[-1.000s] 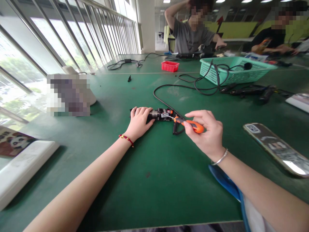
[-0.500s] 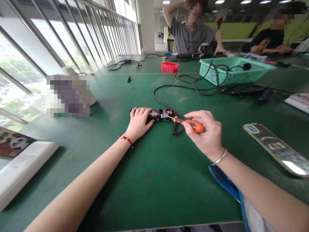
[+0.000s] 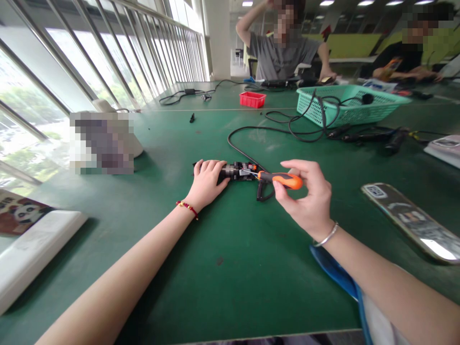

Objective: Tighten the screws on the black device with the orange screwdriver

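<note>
My left hand is wrapped over the black barrel of a corded device, which lies on the green table. The device's right end is uncovered, showing a metal plate and small orange and black parts. A screwdriver with an orange and grey handle is held in my right hand, thumb beneath the handle and index finger lifted off it. Its thin shaft points left to the uncovered end; whether the tip sits in a screw is too small to tell. A black curved piece and a cable adjoin that end.
Beyond the device are a red tray and a green basket with cable over its rim. Several black tools lie beside the basket. A phone rests at right; a white box is at left. Two people sit across the table.
My right index finger has lifted and its fingers have loosened around the screwdriver handle, which has turned slightly. My left hand and the device have stayed in place.
</note>
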{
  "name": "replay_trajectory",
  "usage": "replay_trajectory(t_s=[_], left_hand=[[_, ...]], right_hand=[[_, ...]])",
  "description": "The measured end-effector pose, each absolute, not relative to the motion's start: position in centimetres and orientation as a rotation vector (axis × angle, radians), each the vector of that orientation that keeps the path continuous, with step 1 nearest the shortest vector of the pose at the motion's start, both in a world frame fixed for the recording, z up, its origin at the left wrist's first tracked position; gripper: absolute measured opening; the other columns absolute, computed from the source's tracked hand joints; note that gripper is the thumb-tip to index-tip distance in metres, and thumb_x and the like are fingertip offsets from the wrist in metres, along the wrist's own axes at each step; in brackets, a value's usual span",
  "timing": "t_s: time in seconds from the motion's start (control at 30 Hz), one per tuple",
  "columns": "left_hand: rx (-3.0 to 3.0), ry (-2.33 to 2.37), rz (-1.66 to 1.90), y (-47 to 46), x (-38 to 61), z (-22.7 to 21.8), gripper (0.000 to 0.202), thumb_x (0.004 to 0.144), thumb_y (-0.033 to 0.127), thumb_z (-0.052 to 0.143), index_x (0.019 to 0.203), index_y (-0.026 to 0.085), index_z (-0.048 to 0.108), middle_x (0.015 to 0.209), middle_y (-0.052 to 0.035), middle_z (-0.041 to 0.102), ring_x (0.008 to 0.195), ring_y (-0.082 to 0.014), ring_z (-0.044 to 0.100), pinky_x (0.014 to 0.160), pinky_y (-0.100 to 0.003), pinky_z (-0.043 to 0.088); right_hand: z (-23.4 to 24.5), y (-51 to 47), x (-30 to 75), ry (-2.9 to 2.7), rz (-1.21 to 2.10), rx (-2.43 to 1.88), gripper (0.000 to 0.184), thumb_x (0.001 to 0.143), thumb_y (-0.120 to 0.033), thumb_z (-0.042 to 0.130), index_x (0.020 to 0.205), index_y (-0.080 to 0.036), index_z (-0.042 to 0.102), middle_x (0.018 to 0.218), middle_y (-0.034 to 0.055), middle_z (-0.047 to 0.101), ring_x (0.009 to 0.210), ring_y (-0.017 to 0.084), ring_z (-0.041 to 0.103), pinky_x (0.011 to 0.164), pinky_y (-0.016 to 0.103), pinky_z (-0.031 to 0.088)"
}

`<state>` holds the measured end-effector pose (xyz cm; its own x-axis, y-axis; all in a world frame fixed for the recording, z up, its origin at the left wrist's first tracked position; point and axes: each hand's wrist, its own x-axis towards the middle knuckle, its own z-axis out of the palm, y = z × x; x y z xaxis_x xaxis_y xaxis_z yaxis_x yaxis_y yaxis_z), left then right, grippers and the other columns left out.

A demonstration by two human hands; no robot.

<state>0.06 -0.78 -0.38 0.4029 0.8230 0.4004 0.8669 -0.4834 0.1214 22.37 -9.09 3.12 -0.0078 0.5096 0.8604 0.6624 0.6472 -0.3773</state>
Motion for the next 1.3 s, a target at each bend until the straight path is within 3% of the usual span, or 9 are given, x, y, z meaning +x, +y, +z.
replay_trajectory(t_s=[0.07, 0.13, 0.33, 0.53, 0.73, 0.93, 1.0, 1.13, 1.3], left_hand=[[-2.537, -1.54, -0.626, -0.79, 0.07, -0.35, 0.039, 0.088, 0.033, 0.047, 0.124, 0.018, 0.05, 0.123, -0.0101, 0.057, 0.12, -0.0265, 0.046, 0.112, -0.048, 0.02], [-2.538, -1.54, -0.623, -0.81, 0.09, -0.32, 0.039, 0.088, 0.034, 0.047, 0.124, 0.018, 0.05, 0.124, -0.01, 0.057, 0.119, -0.0264, 0.046, 0.112, -0.048, 0.02], [-2.548, -1.534, -0.627, -0.82, 0.05, -0.29, 0.039, 0.088, 0.034, 0.046, 0.124, 0.019, 0.049, 0.124, -0.0095, 0.056, 0.12, -0.0262, 0.046, 0.112, -0.048, 0.02], [-2.557, -1.538, -0.641, -0.79, 0.07, -0.3, 0.038, 0.088, 0.034, 0.046, 0.124, 0.02, 0.049, 0.123, -0.0095, 0.057, 0.119, -0.0265, 0.046, 0.112, -0.049, 0.02], [-2.552, -1.534, -0.631, -0.79, 0.07, -0.34, 0.039, 0.089, 0.034, 0.046, 0.124, 0.018, 0.049, 0.123, -0.0098, 0.056, 0.119, -0.0262, 0.046, 0.112, -0.048, 0.02], [-2.544, -1.536, -0.628, -0.8, 0.06, -0.31, 0.038, 0.088, 0.034, 0.046, 0.123, 0.02, 0.049, 0.123, -0.0093, 0.057, 0.119, -0.026, 0.046, 0.112, -0.048, 0.02], [-2.545, -1.539, -0.628, -0.8, 0.08, -0.3, 0.038, 0.088, 0.034, 0.046, 0.123, 0.02, 0.049, 0.123, -0.0093, 0.057, 0.119, -0.026, 0.046, 0.112, -0.048, 0.02], [-2.55, -1.54, -0.631, -0.8, 0.09, -0.3, 0.039, 0.088, 0.034, 0.047, 0.124, 0.019, 0.049, 0.123, -0.0095, 0.057, 0.12, -0.0261, 0.046, 0.113, -0.048, 0.02], [-2.548, -1.538, -0.629, -0.75, 0.1, -0.33, 0.038, 0.088, 0.034, 0.046, 0.123, 0.019, 0.05, 0.123, -0.0093, 0.057, 0.119, -0.0261, 0.046, 0.112, -0.048, 0.02]], right_hand=[[3.01, -9.02, 22.44, -1.658, -0.16, -0.947, 0.038, 0.072, -0.02, 0.066, 0.109, -0.022, 0.056, 0.093, 0.0051, 0.063, 0.083, 0.02, 0.062, 0.073, 0.036, 0.052], [3.07, -9.02, 22.4, -1.678, -0.178, -0.925, 0.039, 0.071, -0.02, 0.066, 0.109, -0.022, 0.055, 0.094, 0.0054, 0.063, 0.085, 0.021, 0.061, 0.074, 0.036, 0.052], [3.4, -9.2, 22.11, -1.715, -0.196, -0.959, 0.01, 0.078, -0.022, 0.063, 0.086, -0.024, 0.058, 0.069, -0.0042, 0.062, 0.05, 0.01, 0.054, 0.069, 0.033, 0.052], [2.9, -9.0, 22.45, -1.67, -0.175, -0.944, 0.039, 0.072, -0.022, 0.065, 0.11, -0.021, 0.054, 0.094, 0.006, 0.063, 0.084, 0.02, 0.061, 0.073, 0.036, 0.053], [3.3, -9.22, 22.14, -1.715, -0.202, -0.95, 0.012, 0.077, -0.022, 0.063, 0.088, -0.024, 0.058, 0.073, -0.0026, 0.062, 0.054, 0.011, 0.055, 0.071, 0.035, 0.052], [2.96, -9.07, 22.36, -1.67, -0.185, -0.94, 0.038, 0.072, -0.022, 0.066, 0.109, -0.022, 0.055, 0.091, 0.0051, 0.063, 0.083, 0.02, 0.061, 0.073, 0.037, 0.053], [2.99, -9.06, 22.34, -1.681, -0.201, -0.932, 0.035, 0.073, -0.023, 0.066, 0.107, -0.022, 0.055, 0.091, 0.0049, 0.064, 0.081, 0.02, 0.062, 0.073, 0.037, 0.053], [3.35, -9.16, 22.16, -1.711, -0.246, -0.964, 0.011, 0.077, -0.024, 0.064, 0.086, -0.025, 0.058, 0.073, -0.0022, 0.064, 0.06, 0.014, 0.059, 0.074, 0.036, 0.052], [3.71, -9.23, 22.21, -1.741, -0.258, -0.943, 0.021, 0.076, -0.02, 0.062, 0.097, -0.023, 0.06, 0.08, 0.0014, 0.066, 0.072, 0.018, 0.06, 0.074, 0.036, 0.049]])
